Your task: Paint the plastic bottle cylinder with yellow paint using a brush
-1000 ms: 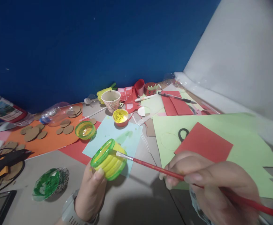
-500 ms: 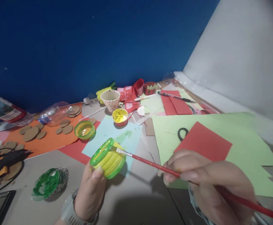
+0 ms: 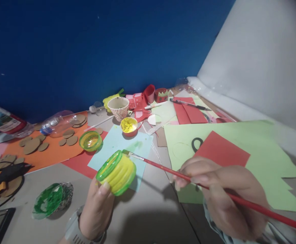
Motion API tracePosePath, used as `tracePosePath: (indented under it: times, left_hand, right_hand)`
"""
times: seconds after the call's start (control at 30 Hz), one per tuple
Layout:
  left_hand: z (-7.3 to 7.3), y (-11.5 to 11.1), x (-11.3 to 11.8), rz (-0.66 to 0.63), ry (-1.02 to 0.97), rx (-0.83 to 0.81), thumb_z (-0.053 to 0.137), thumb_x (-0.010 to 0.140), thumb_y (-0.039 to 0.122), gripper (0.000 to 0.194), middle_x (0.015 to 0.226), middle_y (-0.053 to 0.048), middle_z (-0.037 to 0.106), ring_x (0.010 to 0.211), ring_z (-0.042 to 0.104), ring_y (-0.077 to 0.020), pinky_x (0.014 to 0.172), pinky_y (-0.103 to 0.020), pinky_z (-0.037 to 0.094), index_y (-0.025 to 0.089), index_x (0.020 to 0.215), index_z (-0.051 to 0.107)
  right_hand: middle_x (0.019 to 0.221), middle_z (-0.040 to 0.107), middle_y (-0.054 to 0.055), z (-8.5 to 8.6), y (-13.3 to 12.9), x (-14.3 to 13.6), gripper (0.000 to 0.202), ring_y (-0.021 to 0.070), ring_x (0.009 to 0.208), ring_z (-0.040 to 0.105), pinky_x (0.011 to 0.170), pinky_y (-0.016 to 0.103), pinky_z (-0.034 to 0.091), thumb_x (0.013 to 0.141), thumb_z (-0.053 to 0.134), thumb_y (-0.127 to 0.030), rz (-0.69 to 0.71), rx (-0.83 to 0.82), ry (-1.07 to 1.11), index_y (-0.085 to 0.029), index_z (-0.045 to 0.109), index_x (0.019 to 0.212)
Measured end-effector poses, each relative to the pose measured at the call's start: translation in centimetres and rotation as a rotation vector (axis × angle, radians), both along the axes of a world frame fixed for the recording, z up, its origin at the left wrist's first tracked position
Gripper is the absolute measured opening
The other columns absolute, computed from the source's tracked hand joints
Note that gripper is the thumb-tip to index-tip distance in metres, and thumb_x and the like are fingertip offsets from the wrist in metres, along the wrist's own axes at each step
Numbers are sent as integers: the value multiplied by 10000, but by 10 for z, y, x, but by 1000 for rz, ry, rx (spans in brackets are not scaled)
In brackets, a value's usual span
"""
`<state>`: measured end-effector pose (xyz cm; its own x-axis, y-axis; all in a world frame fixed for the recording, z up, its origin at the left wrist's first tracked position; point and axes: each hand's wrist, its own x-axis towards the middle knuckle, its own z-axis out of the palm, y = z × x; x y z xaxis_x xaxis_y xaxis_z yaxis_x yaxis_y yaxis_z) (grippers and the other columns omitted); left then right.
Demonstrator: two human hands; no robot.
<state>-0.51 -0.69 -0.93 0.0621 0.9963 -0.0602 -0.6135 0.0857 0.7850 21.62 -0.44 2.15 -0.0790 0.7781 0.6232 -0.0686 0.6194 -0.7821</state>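
Note:
My left hand (image 3: pixel 100 198) grips a small round bowl (image 3: pixel 118 173) painted yellow with green bands along its rim and base. The bowl is tilted, its opening toward the upper left. Between the fingers of my right hand (image 3: pixel 221 193) is a red-handled paintbrush (image 3: pixel 160 166). Its bristles are at the bowl's upper edge, by the green rim; whether they touch is hard to tell. Beyond the bowl, a small cup of yellow paint (image 3: pixel 129 126) stands on light blue paper (image 3: pixel 107 145). Green paint sits in a dish (image 3: pixel 50 200) left of my left hand.
A second green-and-yellow bowl (image 3: pixel 90 140) stands at the paper's left corner. Behind are a patterned paper cup (image 3: pixel 119 107) and a plastic bottle (image 3: pixel 58 123). Cardboard discs (image 3: pixel 32 145) lie on orange paper. Light green paper (image 3: pixel 264 149) and a red sheet (image 3: pixel 221 149) lie right. A glue gun (image 3: pixel 5 174) is left.
The brush tip has moved up from the bowl's yellow side to its upper edge near the green rim. My left hand still holds the bowl in nearly the same place.

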Motion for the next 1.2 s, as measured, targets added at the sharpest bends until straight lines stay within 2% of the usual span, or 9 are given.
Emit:
tracePosePath:
  times: [0.13,0.27,0.37,0.53,0.77,0.87,0.97,1.1,1.2]
  left_hand:
    - [-3,1,0,23,-8,-29,689,813,387,435,981,-3,762,936,713,-164,953,-265,511,278,1229,620]
    - [-4,1,-1,38,-16,-40,683,817,398,420,1038,-8,754,1015,692,-171,1001,-263,481,274,1215,630]
    - [-5,1,-2,39,-31,-38,674,825,396,330,1084,9,741,1049,677,-157,985,-223,485,278,1133,678]
    - [-6,1,-3,54,-8,-58,691,810,387,340,1104,9,735,1070,668,-168,1014,-256,471,274,1131,674]
    - [-3,2,-1,42,21,-29,681,811,416,380,1034,-17,756,1083,663,-195,1078,-324,415,271,1162,662]
    - [-2,2,0,43,24,-34,687,803,423,394,1031,-23,757,1066,672,-207,1094,-356,396,267,1164,661]
    - [-3,2,0,50,24,-43,693,801,411,350,1032,-11,757,1057,676,-192,1084,-325,406,275,1123,682]
    - [-4,1,0,66,30,-44,704,792,404,346,1013,-4,761,1045,681,-178,1059,-292,429,275,1113,686]
    - [-4,1,-1,78,33,-45,708,789,399,311,1024,2,758,1044,681,-171,1053,-273,432,270,1072,703]
  right_hand:
    - [801,660,45,3,2,1,282,190,706,644,613,351,544,905,451,-134,-10,-30,50,-252,656,1058]
    - [867,669,45,8,4,6,236,204,840,635,716,357,552,935,454,-202,30,-140,29,-270,665,1018]
    - [813,645,43,7,4,9,225,203,812,623,686,361,556,949,444,-251,71,-181,46,-260,669,967]
    - [833,641,26,8,3,6,208,171,732,638,604,327,557,938,453,-168,94,-258,83,-261,638,962]
    - [815,645,17,6,2,3,209,159,726,645,613,319,546,927,462,-133,99,-267,76,-253,633,932]
    - [811,641,12,5,1,4,209,156,734,640,607,315,543,927,465,-123,48,-281,53,-253,629,927]
    - [812,644,15,4,0,4,211,158,737,640,606,322,537,926,463,-117,24,-260,61,-248,628,935]
    - [826,650,23,4,0,3,224,166,733,646,612,346,535,928,451,-115,81,-216,60,-247,629,960]
    - [822,648,15,4,0,3,226,161,734,642,613,340,528,926,457,-108,36,-239,38,-254,627,949]
